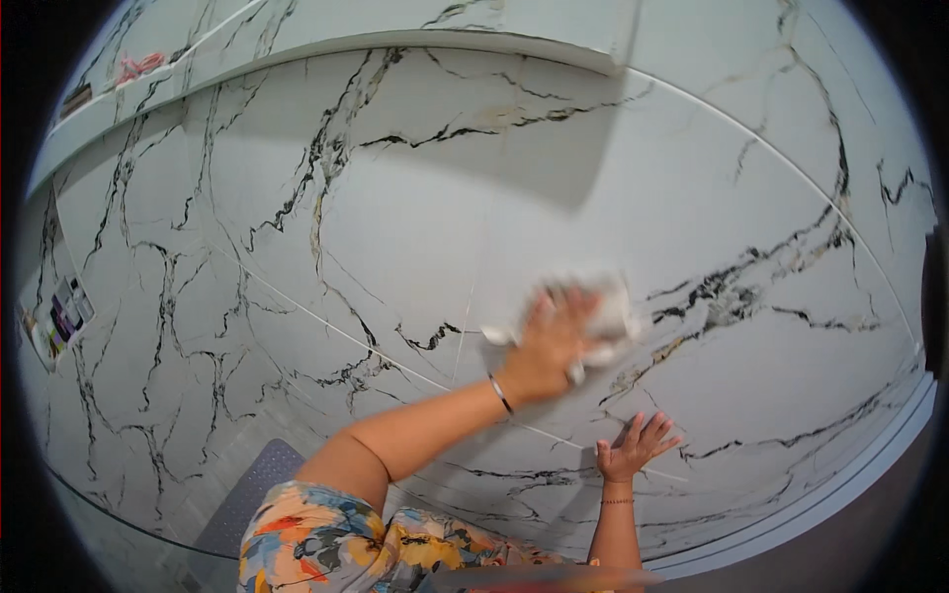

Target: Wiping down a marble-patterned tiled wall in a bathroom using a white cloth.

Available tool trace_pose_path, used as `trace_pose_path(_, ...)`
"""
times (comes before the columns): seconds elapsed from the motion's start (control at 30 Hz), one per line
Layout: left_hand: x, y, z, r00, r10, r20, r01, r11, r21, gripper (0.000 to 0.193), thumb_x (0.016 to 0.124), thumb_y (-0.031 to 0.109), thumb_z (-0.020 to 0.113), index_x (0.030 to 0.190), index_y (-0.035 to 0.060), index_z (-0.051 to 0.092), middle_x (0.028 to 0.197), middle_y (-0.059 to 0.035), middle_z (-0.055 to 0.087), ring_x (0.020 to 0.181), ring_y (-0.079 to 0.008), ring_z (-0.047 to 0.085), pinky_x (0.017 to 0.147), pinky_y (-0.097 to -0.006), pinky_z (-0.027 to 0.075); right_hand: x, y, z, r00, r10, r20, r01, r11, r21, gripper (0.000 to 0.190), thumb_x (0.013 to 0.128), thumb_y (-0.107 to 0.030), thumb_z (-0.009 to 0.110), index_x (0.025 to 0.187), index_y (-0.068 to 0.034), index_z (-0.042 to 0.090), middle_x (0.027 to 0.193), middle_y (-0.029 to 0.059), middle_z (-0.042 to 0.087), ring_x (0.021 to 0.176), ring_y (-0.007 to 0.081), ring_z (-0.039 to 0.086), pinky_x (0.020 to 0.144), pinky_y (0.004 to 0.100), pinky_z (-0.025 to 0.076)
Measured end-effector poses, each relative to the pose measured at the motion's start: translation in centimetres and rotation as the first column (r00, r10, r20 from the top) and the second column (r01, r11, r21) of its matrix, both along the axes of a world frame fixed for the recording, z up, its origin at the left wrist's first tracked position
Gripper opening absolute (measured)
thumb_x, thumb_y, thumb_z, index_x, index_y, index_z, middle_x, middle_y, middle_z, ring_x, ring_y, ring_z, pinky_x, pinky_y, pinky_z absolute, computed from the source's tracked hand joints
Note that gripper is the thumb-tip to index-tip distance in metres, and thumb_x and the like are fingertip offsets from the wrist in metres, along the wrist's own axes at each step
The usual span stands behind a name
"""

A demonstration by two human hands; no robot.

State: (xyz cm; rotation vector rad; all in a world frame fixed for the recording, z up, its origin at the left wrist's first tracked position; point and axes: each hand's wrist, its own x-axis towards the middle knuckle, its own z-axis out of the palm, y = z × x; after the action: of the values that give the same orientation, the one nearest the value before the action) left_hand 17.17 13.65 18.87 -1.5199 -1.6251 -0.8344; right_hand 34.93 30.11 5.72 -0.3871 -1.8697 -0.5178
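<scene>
My left hand, blurred and with a silver bangle at its wrist, presses a whitish cloth against a white marble-patterned wall. Parts of the cloth show on both sides of the fingers; the rest is hidden under the hand. Lower and to the right, my right hand rests on the same wall with its fingers spread and nothing in it. A thin beaded bracelet is around that wrist.
A ledge juts out along the top, with a pink item at its left. Bottles stand in a niche at far left. A grey textured mat and a glass panel's edge lie lower left. A pale frame curves at lower right.
</scene>
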Motion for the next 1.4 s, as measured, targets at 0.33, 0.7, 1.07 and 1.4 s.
trace_pose_path(0.33,12.3,0.3,-16.4,-0.216,-0.196,0.957,0.858,0.43,0.281,0.082,0.085,0.063,0.015,0.138,0.0046,-0.008,0.145,-0.0109,0.001,0.132,-0.0207,0.006,0.106,-0.0344,0.004,1.1,-12.0,-4.3,0.264,0.131,-0.956,-0.946,-0.16,-0.283,0.086,0.08,-0.066,0.034,0.14,-0.009,0.008,0.141,0.0112,0.02,0.127,0.0253,0.025,0.104,0.0355,0.02)
trace_pose_path(0.7,8.8,-5.5,-8.1,0.495,-0.466,0.733,0.745,0.661,-0.084,0.101,0.074,0.075,0.026,0.138,0.0012,0.0,0.144,-0.0185,-0.007,0.133,-0.0307,-0.007,0.106,-0.0414,-0.002,5.4,-6.0,6.4,-0.265,-0.1,-0.959,-0.96,-0.067,0.273,0.061,0.088,-0.052,0.031,0.129,-0.007,0.034,0.122,0.0073,0.045,0.11,0.0203,0.044,0.093,0.0325,0.034)
trace_pose_path(1.07,0.0,-7.8,-9.5,0.844,0.139,0.519,-0.027,0.976,-0.217,0.085,0.078,0.063,0.04,0.141,0.0155,0.008,0.145,-0.0149,-0.005,0.133,-0.0334,-0.008,0.098,-0.0601,-0.004,0.3,-0.6,14.3,0.992,0.119,0.035,-0.123,0.984,0.13,0.05,0.081,-0.038,0.051,0.129,-0.033,0.038,0.142,0.0009,0.024,0.134,0.0248,0.013,0.107,0.0465,0.0)
trace_pose_path(1.4,-1.1,-4.4,-12.8,0.85,0.495,0.18,-0.444,0.857,-0.26,0.125,0.057,0.068,0.062,0.137,0.0112,-0.016,0.136,-0.0277,-0.024,0.125,-0.0427,-0.026,0.096,-0.0622,-0.008,17.8,15.4,17.7,0.898,-0.16,-0.41,0.091,0.979,-0.181,0.049,0.085,-0.037,0.046,0.131,-0.02,0.039,0.141,0.0061,0.026,0.131,0.0298,0.018,0.105,0.05,0.009)
